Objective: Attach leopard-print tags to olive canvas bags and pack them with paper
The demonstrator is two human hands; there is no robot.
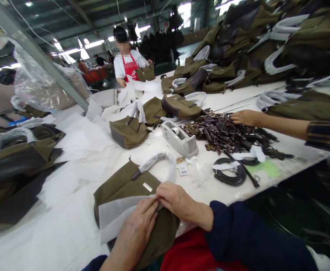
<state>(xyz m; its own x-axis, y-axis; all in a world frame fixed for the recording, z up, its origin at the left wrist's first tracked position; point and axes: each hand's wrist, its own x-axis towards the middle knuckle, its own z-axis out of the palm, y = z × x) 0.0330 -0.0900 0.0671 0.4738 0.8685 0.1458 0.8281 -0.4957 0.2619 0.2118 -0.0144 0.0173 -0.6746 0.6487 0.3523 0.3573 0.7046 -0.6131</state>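
Observation:
An olive-green handbag (119, 184) lies in front of me, with a dark leather handle base, a small metal plate and a handle (169, 165) wrapped in white. Across its front lies a thin white sheet (115, 216). My left hand (138, 226) presses its closed fingers on the sheet, the thumb mostly hidden. Right beside it, my right hand (179, 201) pinches at the sheet's upper edge, below the metal plate. The two hands touch at the fingertips, and what exactly lies between them is hidden.
White sheets (77, 169) pile at left by more bags (20, 150). Ahead stands a tape dispenser (180, 139), near a tag (182, 167), a coiled strap (229, 171) and dark straps (218, 130). A co-worker's hand (245, 117) touches them. Another person (129, 62) stands across the table.

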